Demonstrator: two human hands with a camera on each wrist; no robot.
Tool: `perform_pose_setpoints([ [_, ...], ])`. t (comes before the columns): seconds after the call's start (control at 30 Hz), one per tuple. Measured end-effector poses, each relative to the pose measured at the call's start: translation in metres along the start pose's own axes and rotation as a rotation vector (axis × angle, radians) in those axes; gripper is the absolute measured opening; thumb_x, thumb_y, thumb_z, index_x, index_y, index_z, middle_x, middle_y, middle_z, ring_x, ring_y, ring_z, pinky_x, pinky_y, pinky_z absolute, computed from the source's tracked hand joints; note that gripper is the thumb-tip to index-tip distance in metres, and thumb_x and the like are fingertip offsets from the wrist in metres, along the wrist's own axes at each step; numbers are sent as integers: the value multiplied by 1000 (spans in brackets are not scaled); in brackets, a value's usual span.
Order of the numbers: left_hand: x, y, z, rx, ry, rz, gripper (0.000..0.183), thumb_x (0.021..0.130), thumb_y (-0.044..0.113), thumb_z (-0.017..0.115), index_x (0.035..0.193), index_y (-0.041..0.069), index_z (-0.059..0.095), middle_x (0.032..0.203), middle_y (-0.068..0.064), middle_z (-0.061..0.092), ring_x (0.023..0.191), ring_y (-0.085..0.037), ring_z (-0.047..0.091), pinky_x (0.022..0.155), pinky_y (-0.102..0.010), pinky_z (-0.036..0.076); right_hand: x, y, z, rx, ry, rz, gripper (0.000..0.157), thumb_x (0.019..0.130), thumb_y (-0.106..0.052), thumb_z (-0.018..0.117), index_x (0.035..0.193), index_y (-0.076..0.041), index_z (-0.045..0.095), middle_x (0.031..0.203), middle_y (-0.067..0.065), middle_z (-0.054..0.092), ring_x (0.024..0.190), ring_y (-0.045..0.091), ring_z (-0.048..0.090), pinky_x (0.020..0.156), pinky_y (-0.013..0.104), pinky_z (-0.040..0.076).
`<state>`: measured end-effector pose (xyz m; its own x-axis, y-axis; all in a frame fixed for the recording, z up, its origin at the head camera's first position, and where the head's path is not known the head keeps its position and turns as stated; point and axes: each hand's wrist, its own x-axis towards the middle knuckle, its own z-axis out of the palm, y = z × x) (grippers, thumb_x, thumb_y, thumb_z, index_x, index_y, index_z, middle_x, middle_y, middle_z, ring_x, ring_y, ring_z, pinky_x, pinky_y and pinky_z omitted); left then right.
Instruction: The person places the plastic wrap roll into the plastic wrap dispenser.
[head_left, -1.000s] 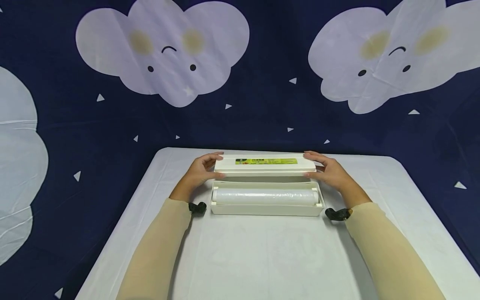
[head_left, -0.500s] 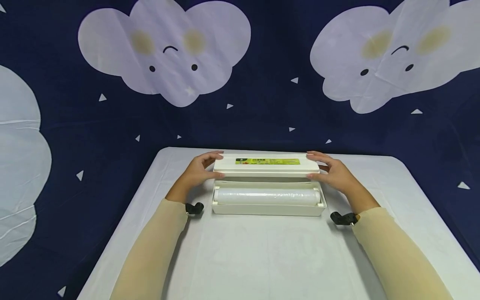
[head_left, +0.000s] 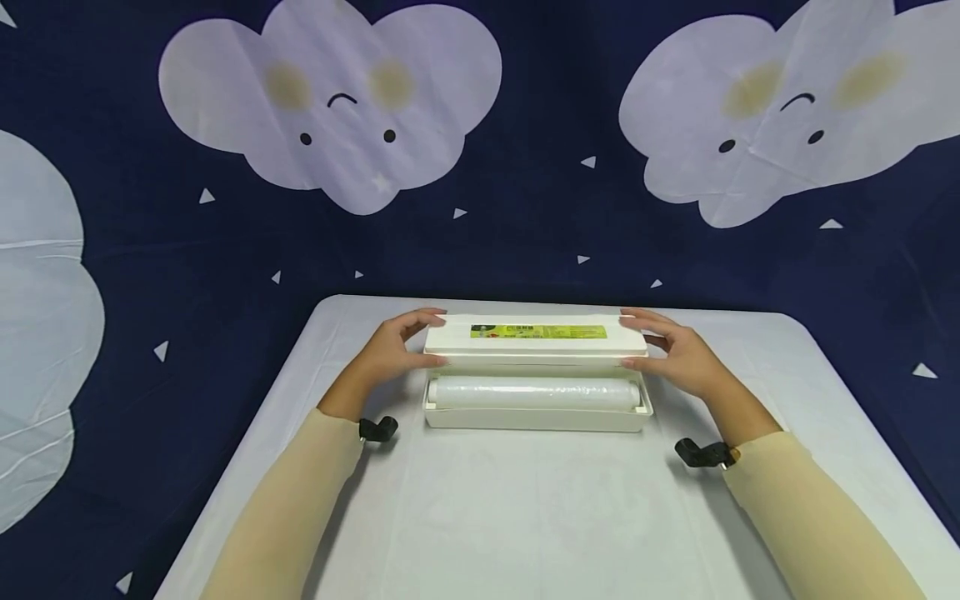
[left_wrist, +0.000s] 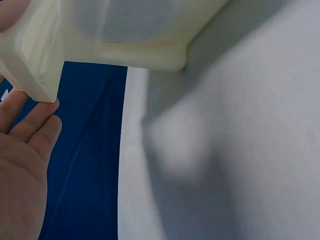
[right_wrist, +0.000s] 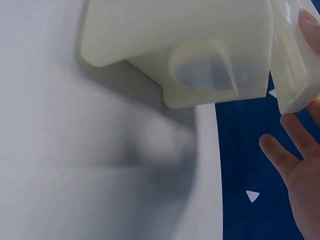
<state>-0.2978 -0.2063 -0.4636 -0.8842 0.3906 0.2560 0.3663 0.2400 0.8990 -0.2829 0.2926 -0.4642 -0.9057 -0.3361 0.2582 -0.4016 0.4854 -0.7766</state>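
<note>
A white cling film box [head_left: 536, 419] lies lengthwise across the table with a shiny roll of cling film [head_left: 534, 392] inside. Over its back part is the white lid [head_left: 536, 362], which bears a yellow-green label [head_left: 537, 332]. My left hand [head_left: 390, 354] grips the lid's left end, thumb in front and fingers behind. At the other end, my right hand [head_left: 686, 360] holds it the same way. Both wrist views show the lid [left_wrist: 42, 55] tilted and apart from the box [right_wrist: 175, 30] on its near side. The box's back rim is hidden behind the lid.
A white cloth covers the table [head_left: 525, 517], whose far edge runs just behind the lid. Beyond it hangs a dark blue curtain [head_left: 540, 233] printed with clouds. Black wrist-worn devices [head_left: 703, 453] stick out from both cuffs beside the box.
Both hands have brought the lid toward me and lower, so it now covers more of the box's back. The wrists have spread slightly outward. The box and roll stay put.
</note>
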Motion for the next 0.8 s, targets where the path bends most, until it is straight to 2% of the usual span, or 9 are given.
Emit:
perform_pose_setpoints([
  [0.13, -6, -2, -1, 35, 1, 28, 57, 74, 3, 97, 124, 5, 70, 151, -8, 56, 146, -27, 43, 123, -37, 30, -4, 0, 3, -6, -5, -11, 73, 78, -1, 93, 145, -2, 63, 160, 14, 45, 145, 34, 42, 105, 12, 41],
  [0.23, -12, -2, -1, 55, 6, 49, 57, 74, 5, 98, 123, 7, 70, 151, -8, 57, 145, -27, 44, 123, -38, 30, -8, -4, 4, 2, -2, -5, 73, 78, -2, 94, 144, -4, 64, 159, 11, 46, 145, 32, 42, 107, 16, 43],
  [0.37, -19, -3, 1, 65, 1, 44, 57, 74, 8, 99, 124, 10, 70, 150, -4, 58, 145, -23, 45, 122, -36, 31, -15, -12, 4, 17, 3, -4, 70, 78, -5, 95, 142, -7, 66, 159, 9, 48, 143, 24, 45, 110, 25, 45],
  [0.47, -23, -3, 2, 70, 1, 39, 58, 74, 8, 99, 124, 11, 71, 149, 0, 58, 144, -21, 45, 122, -35, 30, -20, -16, 4, 12, -10, -22, 71, 78, -6, 95, 143, -6, 65, 159, 12, 47, 142, 22, 46, 109, 22, 44],
  [0.63, -29, 0, 4, 77, 1, 47, 58, 74, 9, 99, 124, 11, 71, 149, 0, 59, 145, -19, 44, 122, -35, 30, -27, -16, 6, 13, -17, -47, 72, 78, -4, 94, 144, -4, 64, 159, 15, 46, 143, 30, 45, 107, 15, 42],
  [0.8, -35, 2, 5, 77, -9, 53, 57, 74, 9, 99, 124, 11, 71, 148, -1, 59, 145, -19, 44, 123, -36, 30, -35, -17, 8, 29, -12, -67, 72, 77, 0, 93, 143, -4, 65, 158, 14, 46, 143, 35, 44, 108, 16, 42],
])
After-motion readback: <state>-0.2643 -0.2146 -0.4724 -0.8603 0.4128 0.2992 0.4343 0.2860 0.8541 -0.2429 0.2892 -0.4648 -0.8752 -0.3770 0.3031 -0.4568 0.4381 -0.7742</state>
